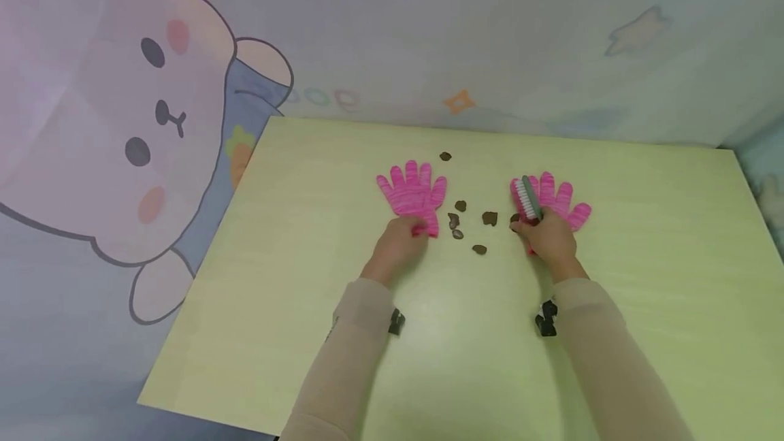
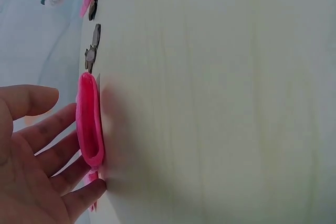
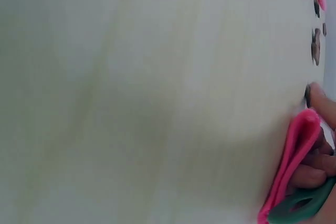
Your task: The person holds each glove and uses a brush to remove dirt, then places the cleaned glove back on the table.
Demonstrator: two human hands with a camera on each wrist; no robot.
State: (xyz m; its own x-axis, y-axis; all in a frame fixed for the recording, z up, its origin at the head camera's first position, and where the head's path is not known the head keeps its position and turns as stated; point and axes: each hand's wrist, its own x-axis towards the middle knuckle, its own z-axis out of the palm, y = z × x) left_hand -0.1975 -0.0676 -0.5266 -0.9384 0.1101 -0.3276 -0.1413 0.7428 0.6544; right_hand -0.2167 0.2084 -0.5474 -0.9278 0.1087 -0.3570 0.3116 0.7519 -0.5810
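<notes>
My left hand (image 1: 401, 245) is at the cuff of a pink knitted glove (image 1: 412, 189) that lies flat. In the left wrist view its fingers (image 2: 58, 153) are loosely extended against the glove's cuff (image 2: 89, 121), and the thumb stands apart from it. A green-handled scrub brush (image 1: 531, 197) with white bristles is in the grip of my right hand (image 1: 554, 240), above a second pink glove (image 1: 560, 204). My right thumb reaches beside a small brown piece (image 3: 307, 95); whether they touch, I cannot tell. That hand and the brush hide part of the second glove.
Several flat brown pieces (image 1: 489, 218) lie scattered between the gloves, one (image 1: 445, 156) farther back. All rest on a pale yellow table (image 1: 294, 237). A cloth backdrop (image 1: 392, 33) with a cartoon animal rises behind the table's far edge. Black-and-white wrist devices (image 1: 546, 318) hang below the sleeves.
</notes>
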